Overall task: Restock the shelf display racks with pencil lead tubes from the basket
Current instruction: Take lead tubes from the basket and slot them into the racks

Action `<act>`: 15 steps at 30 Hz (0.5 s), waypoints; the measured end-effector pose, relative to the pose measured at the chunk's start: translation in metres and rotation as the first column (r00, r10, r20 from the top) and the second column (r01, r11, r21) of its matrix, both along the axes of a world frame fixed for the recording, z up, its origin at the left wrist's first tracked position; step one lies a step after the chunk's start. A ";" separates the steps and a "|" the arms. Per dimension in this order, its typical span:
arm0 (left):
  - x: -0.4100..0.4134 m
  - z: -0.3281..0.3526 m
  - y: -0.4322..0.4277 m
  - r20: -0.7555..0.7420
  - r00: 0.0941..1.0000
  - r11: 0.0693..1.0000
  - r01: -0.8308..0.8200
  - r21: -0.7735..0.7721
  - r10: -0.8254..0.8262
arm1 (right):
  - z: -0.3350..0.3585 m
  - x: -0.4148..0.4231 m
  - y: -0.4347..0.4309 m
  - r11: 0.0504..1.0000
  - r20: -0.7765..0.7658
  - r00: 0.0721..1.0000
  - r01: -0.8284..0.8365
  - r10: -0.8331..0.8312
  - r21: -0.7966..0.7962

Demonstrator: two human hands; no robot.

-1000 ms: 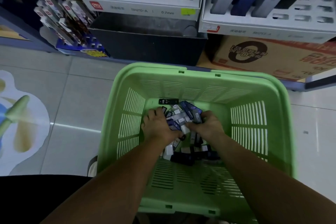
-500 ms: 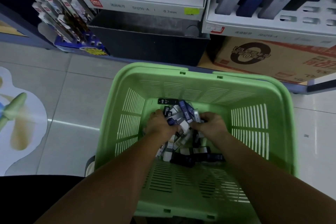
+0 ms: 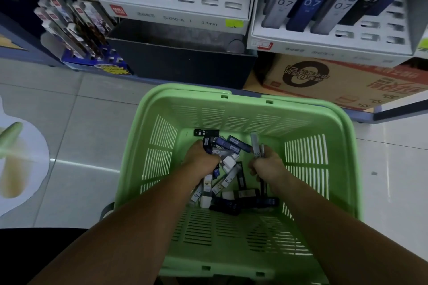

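1. Left grip (image 3: 201, 157) is curled round a bunch of pencil lead tubes (image 3: 222, 143). I judge it gathers several to save trips.
2. Right grip (image 3: 266, 164) pinches about two grey tubes (image 3: 256, 146), ends up for slotting.
3. One green basket (image 3: 185, 92) stands on the floor. I cannot count its tangled pile.
4. I count two white display racks (image 3: 176, 16) at the far side, part-filled.

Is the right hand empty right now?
No, the right hand grips a few grey lead tubes that stick up past its fingers, inside the green basket.
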State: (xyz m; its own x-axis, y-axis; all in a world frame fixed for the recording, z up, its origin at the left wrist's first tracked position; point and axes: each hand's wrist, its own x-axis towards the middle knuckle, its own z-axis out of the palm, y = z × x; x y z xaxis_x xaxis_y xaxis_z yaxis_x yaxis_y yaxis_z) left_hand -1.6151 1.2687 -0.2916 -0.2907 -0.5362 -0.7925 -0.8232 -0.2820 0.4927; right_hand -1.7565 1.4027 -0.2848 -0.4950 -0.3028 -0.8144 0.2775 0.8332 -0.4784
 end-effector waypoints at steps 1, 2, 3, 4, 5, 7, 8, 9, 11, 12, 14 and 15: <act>0.001 0.004 -0.001 -0.007 0.999 0.999 -0.032 0.023 0.033 | 0.002 -0.002 0.000 0.999 0.032 0.999 0.043 -0.043 -0.003; 0.003 0.009 -0.002 -0.020 0.998 0.997 -0.064 0.053 0.066 | 0.006 -0.002 0.000 0.995 0.081 0.991 0.103 -0.102 -0.009; 0.004 0.014 -0.002 -0.034 0.994 0.991 -0.100 0.086 0.103 | 0.010 -0.002 0.000 0.987 0.129 0.980 0.156 -0.152 -0.022; 0.004 0.019 -0.001 -0.042 0.989 0.984 -0.136 0.113 0.142 | 0.015 -0.002 -0.001 0.982 0.172 0.969 0.187 -0.178 -0.041; 0.005 0.025 -0.001 -0.042 0.983 0.975 -0.170 0.141 0.177 | 0.019 -0.001 -0.001 0.980 0.201 0.964 0.192 -0.177 -0.060; 0.007 0.035 -0.001 -0.034 0.973 0.958 -0.217 0.190 0.227 | 0.028 0.002 -0.003 0.982 0.234 0.962 0.164 -0.139 -0.092; 0.007 0.040 -0.001 -0.028 0.969 0.948 -0.235 0.213 0.247 | 0.033 0.005 -0.004 0.985 0.247 0.962 0.142 -0.114 -0.101; 0.007 0.045 -0.001 -0.028 0.962 0.940 -0.258 0.224 0.271 | 0.038 0.006 -0.005 0.987 0.260 0.962 0.120 -0.089 -0.106; 0.008 0.053 -0.003 -0.054 0.942 0.917 -0.308 0.255 0.331 | 0.049 0.008 -0.008 0.990 0.272 0.961 0.091 -0.060 -0.104; 0.009 0.057 -0.005 -0.073 0.931 0.903 -0.325 0.281 0.358 | 0.055 0.008 -0.009 0.992 0.269 0.962 0.077 -0.048 -0.101; 0.012 0.067 -0.008 -0.100 0.912 0.875 -0.345 0.339 0.398 | 0.070 0.009 -0.012 0.994 0.275 0.961 0.045 -0.016 -0.098; 0.012 0.074 -0.009 -0.117 0.903 0.864 -0.349 0.363 0.414 | 0.079 0.009 -0.013 0.994 0.288 0.958 0.027 0.005 -0.105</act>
